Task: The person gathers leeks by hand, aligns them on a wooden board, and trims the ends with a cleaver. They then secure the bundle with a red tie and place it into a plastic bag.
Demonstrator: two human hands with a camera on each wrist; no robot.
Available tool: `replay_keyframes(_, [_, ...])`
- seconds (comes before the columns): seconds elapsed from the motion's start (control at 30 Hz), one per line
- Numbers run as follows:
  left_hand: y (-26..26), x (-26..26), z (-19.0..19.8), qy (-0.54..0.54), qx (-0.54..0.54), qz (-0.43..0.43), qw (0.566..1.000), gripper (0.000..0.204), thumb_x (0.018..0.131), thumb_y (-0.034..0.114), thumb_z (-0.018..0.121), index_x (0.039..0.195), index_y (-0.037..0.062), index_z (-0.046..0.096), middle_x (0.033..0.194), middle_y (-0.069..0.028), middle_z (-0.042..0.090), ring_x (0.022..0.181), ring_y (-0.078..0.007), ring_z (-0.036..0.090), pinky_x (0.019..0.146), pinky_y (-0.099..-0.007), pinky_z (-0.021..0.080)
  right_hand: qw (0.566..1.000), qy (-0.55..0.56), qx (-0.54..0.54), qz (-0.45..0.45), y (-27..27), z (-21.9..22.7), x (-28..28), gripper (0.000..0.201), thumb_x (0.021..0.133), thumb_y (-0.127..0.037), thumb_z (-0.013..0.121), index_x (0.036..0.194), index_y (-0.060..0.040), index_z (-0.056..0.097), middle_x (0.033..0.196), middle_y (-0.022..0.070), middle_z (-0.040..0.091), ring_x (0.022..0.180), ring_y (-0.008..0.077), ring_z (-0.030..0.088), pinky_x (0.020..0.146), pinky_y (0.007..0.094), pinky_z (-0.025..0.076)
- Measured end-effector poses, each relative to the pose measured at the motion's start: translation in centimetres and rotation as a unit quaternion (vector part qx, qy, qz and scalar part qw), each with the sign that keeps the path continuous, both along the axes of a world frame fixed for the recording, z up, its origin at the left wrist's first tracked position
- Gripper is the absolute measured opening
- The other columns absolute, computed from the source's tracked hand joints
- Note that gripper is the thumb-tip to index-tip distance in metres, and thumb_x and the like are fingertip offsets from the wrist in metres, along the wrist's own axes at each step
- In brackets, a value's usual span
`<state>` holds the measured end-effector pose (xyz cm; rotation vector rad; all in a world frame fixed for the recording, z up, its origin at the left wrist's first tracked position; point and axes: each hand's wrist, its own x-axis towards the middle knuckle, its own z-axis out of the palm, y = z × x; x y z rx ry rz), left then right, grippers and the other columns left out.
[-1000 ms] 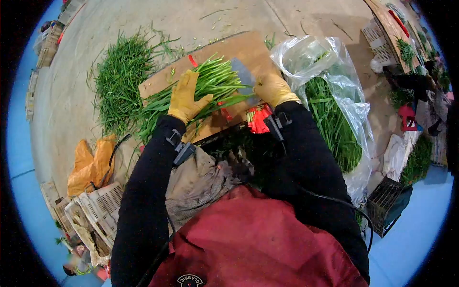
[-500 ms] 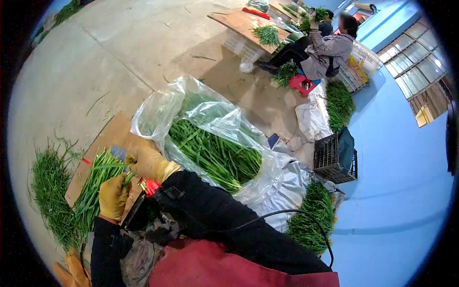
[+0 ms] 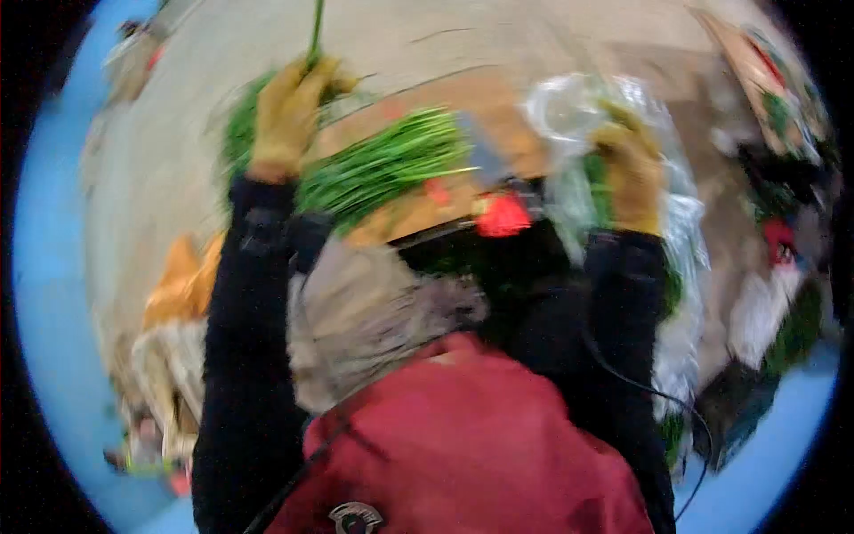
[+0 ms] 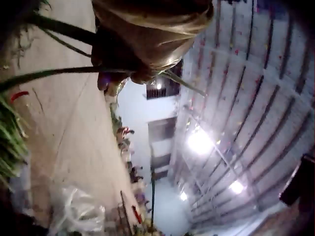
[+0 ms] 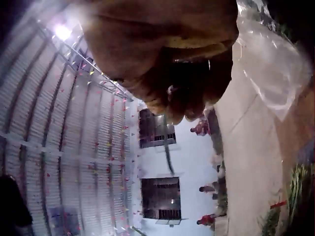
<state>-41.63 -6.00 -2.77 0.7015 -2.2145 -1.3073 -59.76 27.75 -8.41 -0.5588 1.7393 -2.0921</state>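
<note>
My left hand (image 3: 289,116), in a yellow glove, is raised over the far left edge of the board. Its fingers grip long green stalks (image 3: 317,31), whose leaves (image 4: 54,73) trail out in the left wrist view. A pile of trimmed green stalks (image 3: 391,160) lies on the brown board (image 3: 511,116) between both hands. My gloved right hand (image 3: 627,169) is over the clear plastic bag (image 3: 556,107). In the right wrist view its fingers are curled, with a thin green leaf (image 5: 167,147) running out at the fingertips; the palm is in shadow.
A blue-grey flat plate (image 3: 480,147) lies on the board, near a bright red bundle (image 3: 503,214). Behind the left hand is a heap of greens (image 3: 240,133). An orange sack (image 3: 182,276) and pale crates (image 3: 165,365) stand left; a black cable (image 3: 632,378) crosses the right sleeve.
The head view has swung right and back. Both hands were together at the stalks; now they are far apart, the left raised with stalks, the right over the bag.
</note>
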Motion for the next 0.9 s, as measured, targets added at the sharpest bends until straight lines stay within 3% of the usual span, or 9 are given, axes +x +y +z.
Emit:
replay_keyframes(0.03, [-1.3, 0.5, 0.4, 0.068, 0.062, 0.005, 0.996, 0.025, 0.094, 0.026, 0.054, 0.095, 0.0018, 0.063, 0.088, -0.0099, 0.069, 0.078, -0.0200, 0.065, 0.073, -0.0308, 0.050, 0.992, -0.053, -0.109, 0.033, -0.2, -0.7, -0.2, 0.035, 0.086, -0.015, 0.061, 0.116, 0.0023, 0.059, 0.091, 0.0069, 0.063, 0.078, 0.0136, 0.059, 0.073, 0.0263, 0.047])
replay_keyframes(0.13, [-4.2, 2.5, 1.3, 0.186, 0.160, -0.004, 0.969, 0.025, 0.093, 0.024, 0.058, 0.102, 0.0010, 0.059, 0.093, -0.0149, 0.069, 0.082, -0.0223, 0.066, 0.075, -0.0317, 0.052, 0.986, -0.040, -0.078, 0.140, -0.6, -0.2, 0.8, 0.034, 0.081, -0.006, 0.063, 0.113, 0.0043, 0.060, 0.108, 0.0129, 0.066, 0.083, 0.0159, 0.062, 0.077, 0.0290, 0.050])
replay_keyframes(0.3, [-5.5, 3.8, 2.0, 0.220, 0.199, 0.048, 0.954, 0.023, 0.093, 0.019, 0.057, 0.106, 0.0004, 0.057, 0.095, -0.0173, 0.068, 0.083, -0.0233, 0.066, 0.073, -0.0298, 0.052, 0.905, -0.012, 0.212, 0.367, -1.7, 0.3, 2.4, 0.024, 0.076, -0.008, 0.062, 0.096, 0.0028, 0.067, 0.093, 0.0121, 0.069, 0.078, 0.0184, 0.064, 0.074, 0.0291, 0.050])
replay_keyframes(0.47, [-6.3, 3.2, 0.1, 0.081, -0.049, -0.045, 0.995, 0.021, 0.089, 0.013, 0.061, 0.104, -0.0012, 0.060, 0.090, -0.0085, 0.068, 0.081, -0.0153, 0.063, 0.071, -0.0275, 0.050, 0.748, 0.129, 0.390, 0.520, -4.5, -1.9, 5.1, 0.024, 0.076, -0.019, 0.064, 0.094, -0.0048, 0.070, 0.085, 0.0121, 0.069, 0.078, 0.0234, 0.065, 0.077, 0.0330, 0.050])
replay_keyframes(0.53, [-6.1, 2.5, -3.4, 0.025, -0.154, -0.116, 0.981, 0.021, 0.086, 0.011, 0.061, 0.105, 0.0023, 0.061, 0.089, -0.0073, 0.068, 0.081, -0.0170, 0.064, 0.072, -0.0288, 0.050, 0.766, 0.177, 0.316, 0.530, -5.1, -2.7, 6.4, 0.028, 0.078, -0.023, 0.065, 0.100, -0.0065, 0.069, 0.095, 0.0148, 0.068, 0.086, 0.0284, 0.065, 0.081, 0.0349, 0.049])
replay_keyframes(0.63, [-3.9, 1.3, -8.7, -0.139, -0.370, -0.130, 0.909, 0.025, 0.084, 0.018, 0.061, 0.107, 0.0087, 0.064, 0.097, -0.0144, 0.066, 0.087, -0.0297, 0.064, 0.076, -0.0348, 0.051, 0.832, 0.156, 0.319, 0.426, -5.5, -3.1, 6.1, 0.039, 0.080, -0.024, 0.066, 0.113, -0.0047, 0.063, 0.102, 0.0161, 0.067, 0.092, 0.0246, 0.064, 0.084, 0.0326, 0.048])
replay_keyframes(0.73, [-1.2, -0.5, -12.5, -0.246, -0.332, -0.173, 0.894, 0.022, 0.084, 0.026, 0.059, 0.097, 0.0098, 0.066, 0.087, -0.0154, 0.064, 0.082, -0.0347, 0.061, 0.070, -0.0429, 0.048, 0.883, 0.037, 0.280, 0.374, -5.3, -5.2, 4.6, 0.040, 0.082, -0.022, 0.068, 0.115, -0.0012, 0.062, 0.100, 0.0139, 0.068, 0.093, 0.0169, 0.062, 0.085, 0.0286, 0.047])
replay_keyframes(0.8, [-0.7, -1.1, -16.4, -0.217, -0.351, -0.169, 0.895, 0.019, 0.082, 0.025, 0.058, 0.088, 0.0093, 0.065, 0.084, -0.0163, 0.063, 0.081, -0.0362, 0.061, 0.069, -0.0450, 0.048, 0.897, 0.023, 0.253, 0.362, -5.2, -6.4, 4.1, 0.039, 0.082, -0.021, 0.067, 0.115, -0.0013, 0.062, 0.099, 0.0135, 0.068, 0.091, 0.0160, 0.062, 0.085, 0.0281, 0.047])
replay_keyframes(0.9, [-0.3, -1.4, -18.3, -0.200, -0.367, -0.173, 0.892, 0.017, 0.081, 0.025, 0.059, 0.083, 0.0084, 0.064, 0.083, -0.0164, 0.063, 0.081, -0.0375, 0.060, 0.069, -0.0468, 0.048, 0.879, 0.056, 0.288, 0.375, -6.0, -6.8, 4.0, 0.039, 0.084, -0.024, 0.064, 0.114, 0.0001, 0.061, 0.100, 0.0153, 0.067, 0.093, 0.0204, 0.064, 0.085, 0.0299, 0.047])
